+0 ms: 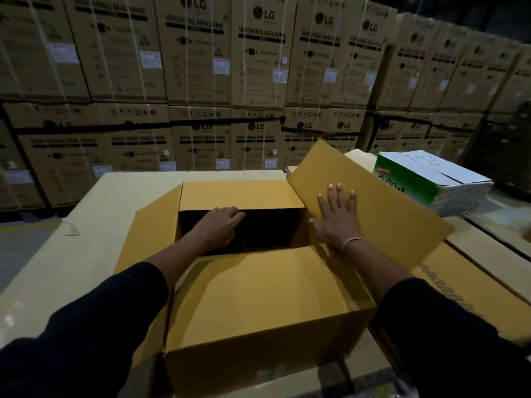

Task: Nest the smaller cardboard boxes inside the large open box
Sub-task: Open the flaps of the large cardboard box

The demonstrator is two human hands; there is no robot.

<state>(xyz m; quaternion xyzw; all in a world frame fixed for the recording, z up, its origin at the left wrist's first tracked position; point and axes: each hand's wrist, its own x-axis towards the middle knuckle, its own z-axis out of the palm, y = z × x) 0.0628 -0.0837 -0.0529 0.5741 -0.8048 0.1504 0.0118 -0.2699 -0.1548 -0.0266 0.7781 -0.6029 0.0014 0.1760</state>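
Observation:
A large yellow-brown cardboard box (258,305) stands open in front of me on a flat cardboard surface. Its right flap (382,202) stands up, tilted outward; my right hand (337,219) lies flat on it with straight, spread fingers. My left hand (219,229) reaches into the dark opening with its fingers curled down near the far flap (241,193). What those fingers touch or hold is hidden in the dark. The inside of the box is too dark to make out its contents.
A green-and-white carton (428,182) lies on the surface at the back right, beside a pale flat box (360,158). The cardboard surface (86,225) spreads to the left. A wall of stacked washing-machine cartons (201,81) fills the background.

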